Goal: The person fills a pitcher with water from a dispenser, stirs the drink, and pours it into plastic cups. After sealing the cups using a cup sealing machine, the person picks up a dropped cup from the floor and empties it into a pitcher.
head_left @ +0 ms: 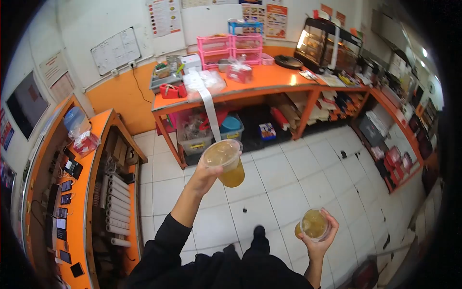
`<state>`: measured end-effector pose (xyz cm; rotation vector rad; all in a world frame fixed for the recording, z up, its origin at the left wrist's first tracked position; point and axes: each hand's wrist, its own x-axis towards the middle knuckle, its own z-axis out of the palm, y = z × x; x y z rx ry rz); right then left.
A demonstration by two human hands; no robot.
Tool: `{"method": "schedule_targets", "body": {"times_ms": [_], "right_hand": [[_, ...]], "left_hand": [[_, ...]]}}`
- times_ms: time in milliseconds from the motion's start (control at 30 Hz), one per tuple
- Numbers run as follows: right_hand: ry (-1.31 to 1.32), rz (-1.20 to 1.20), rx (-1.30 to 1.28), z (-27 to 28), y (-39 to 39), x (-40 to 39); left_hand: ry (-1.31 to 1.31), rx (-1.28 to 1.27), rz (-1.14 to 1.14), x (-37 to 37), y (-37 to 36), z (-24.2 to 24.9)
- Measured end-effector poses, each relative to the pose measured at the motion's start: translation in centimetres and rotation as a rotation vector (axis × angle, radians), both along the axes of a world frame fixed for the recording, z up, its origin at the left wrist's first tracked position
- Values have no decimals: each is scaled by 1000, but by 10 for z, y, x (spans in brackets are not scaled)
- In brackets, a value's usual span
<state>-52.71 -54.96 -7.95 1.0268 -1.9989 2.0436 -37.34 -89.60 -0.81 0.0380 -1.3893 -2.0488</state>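
Note:
My left hand is wrapped round a clear plastic cup of yellowish drink, held out in front of me above the floor. The cup tilts a little, and its top faces me. Lower and to the right, my right hand grips a second clear cup with a similar yellow-green drink. Both cups are well apart from the orange counter. Some fingers of each hand are hidden behind the cups.
On the counter stand pink drawers, plastic bags, a round black tray and a glass display warmer. A paper strip hangs off its front edge. Left, an orange desk carries phones. Tiled floor lies below.

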Motion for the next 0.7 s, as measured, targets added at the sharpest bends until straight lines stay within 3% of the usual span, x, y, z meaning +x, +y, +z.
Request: {"method": "schedule_targets", "body": {"times_ms": [200, 300, 367, 500, 600, 700], "right_hand": [[200, 93, 151, -36, -173, -149], [211, 176, 159, -44, -274, -220], [158, 260, 112, -24, -350, -254], [53, 493, -48, 4, -503, -322], [-19, 605, -71, 8, -605, -358], [113, 550, -52, 0, -687, -381]], "left_hand": [[31, 54, 46, -95, -145, -31], [-109, -77, 259, -155, -220, -55], [-253, -141, 395, -181, -257, -58], [-276, -162, 471, -224, -323, -40], [-277, -182, 499, -256, -387, -53], [-315, -128, 505, -294, -446, -69]]}}
